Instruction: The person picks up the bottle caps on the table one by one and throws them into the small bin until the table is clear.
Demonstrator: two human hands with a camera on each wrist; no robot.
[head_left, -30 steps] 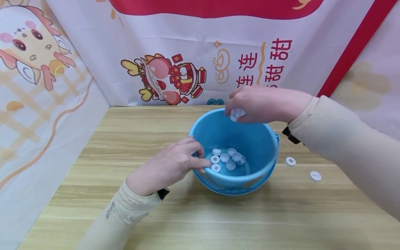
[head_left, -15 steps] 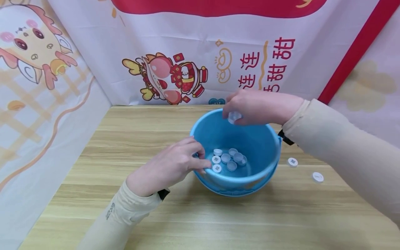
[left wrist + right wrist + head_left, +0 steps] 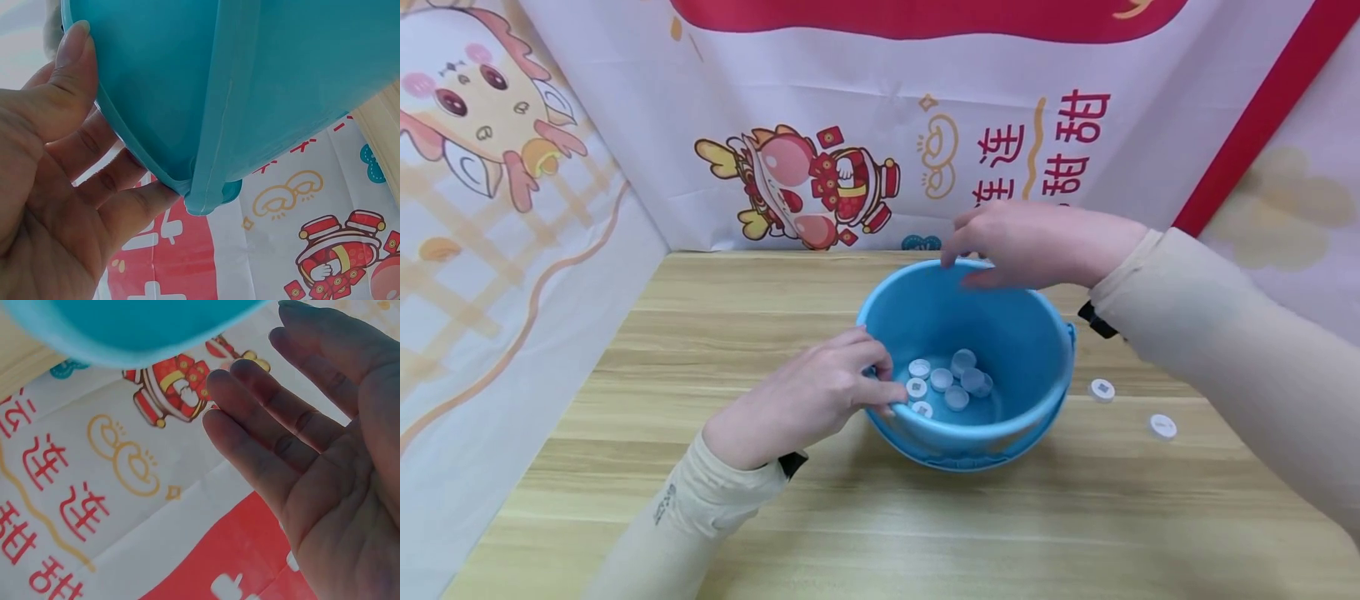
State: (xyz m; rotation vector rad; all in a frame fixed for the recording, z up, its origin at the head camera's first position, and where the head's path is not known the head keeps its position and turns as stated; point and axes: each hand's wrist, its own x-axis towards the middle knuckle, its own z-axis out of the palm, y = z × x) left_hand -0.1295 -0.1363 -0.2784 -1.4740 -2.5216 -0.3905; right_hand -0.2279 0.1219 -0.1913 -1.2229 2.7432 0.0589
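A blue bucket (image 3: 973, 432) stands on the wooden table. My left hand (image 3: 820, 392) grips its near-left rim, thumb inside and fingers outside, seen also in the left wrist view. Several small round plastic caps (image 3: 957, 398), some translucent and some white with a printed square code, lie on the bucket's floor. Above the far rim hovers my right hand (image 3: 1033, 243), its fingers parted and the palm bare. In the right wrist view its spread fingers (image 3: 262, 450) hold nothing, beside the bucket's rim.
Two white round caps lie on the table right of the bucket, one nearer (image 3: 1102, 390) and one farther out (image 3: 1163, 426). The bucket's handle (image 3: 966, 460) hangs down its near side. A printed cloth (image 3: 820, 75) stands behind the table.
My right hand has let go of a translucent cap, which has dropped into the bucket, and its fingers have spread. Some caps inside have shifted slightly. The left hand keeps its hold.
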